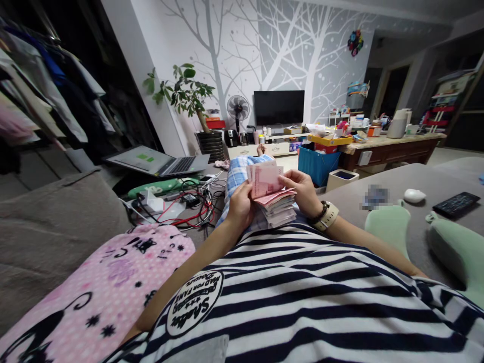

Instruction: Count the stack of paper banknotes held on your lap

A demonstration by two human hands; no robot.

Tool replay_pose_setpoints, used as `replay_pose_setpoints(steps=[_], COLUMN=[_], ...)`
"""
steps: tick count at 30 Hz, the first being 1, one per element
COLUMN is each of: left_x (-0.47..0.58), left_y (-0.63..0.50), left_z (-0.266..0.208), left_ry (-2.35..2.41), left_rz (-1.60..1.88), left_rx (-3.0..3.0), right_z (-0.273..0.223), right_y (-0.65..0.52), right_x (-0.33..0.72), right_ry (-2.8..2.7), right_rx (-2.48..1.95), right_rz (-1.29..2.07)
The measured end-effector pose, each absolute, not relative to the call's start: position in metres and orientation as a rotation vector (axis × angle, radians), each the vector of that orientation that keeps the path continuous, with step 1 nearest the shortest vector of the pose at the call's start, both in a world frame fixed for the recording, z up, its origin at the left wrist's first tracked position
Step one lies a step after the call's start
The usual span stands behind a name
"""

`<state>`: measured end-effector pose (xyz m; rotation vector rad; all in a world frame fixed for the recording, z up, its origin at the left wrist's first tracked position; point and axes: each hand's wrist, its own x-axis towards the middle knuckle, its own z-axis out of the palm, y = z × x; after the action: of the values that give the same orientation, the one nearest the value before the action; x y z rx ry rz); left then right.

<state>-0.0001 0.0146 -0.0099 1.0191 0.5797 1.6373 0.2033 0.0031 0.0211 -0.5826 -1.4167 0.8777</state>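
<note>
- L hand: grips L edge of upright pink notes, in front of shirt.
- R hand: fingers at notes' R edge; two-sided hold prob. keeps sheets spread, faces visible.
- Pale stack: just below pink notes; support hidden.
- Badge on shirt: "MAD FOR FAME"; laptop text too small to read.

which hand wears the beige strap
The right hand, holding the banknotes from the right: a beige strap and dark bracelet circle its wrist; the left hand has neither.
</note>
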Motion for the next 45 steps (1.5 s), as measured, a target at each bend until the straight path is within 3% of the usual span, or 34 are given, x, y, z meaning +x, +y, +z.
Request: replay_pose_setpoints(steps=[29,45], left_x=[-0.004,-0.014], left_y=[0.019,0.017], left_z=[-0.019,-0.011], left_ry=[0.593,0.686], left_rz=[1.607,1.328], left_rx=[1.069,1.088], right_z=[0.019,0.008], right_y=[0.0,0.025], right_x=[0.202,0.209], right_ry=[-1.365,-1.451], right_rx=[-0.524,-0.698], right_rz=[0.914,0.934])
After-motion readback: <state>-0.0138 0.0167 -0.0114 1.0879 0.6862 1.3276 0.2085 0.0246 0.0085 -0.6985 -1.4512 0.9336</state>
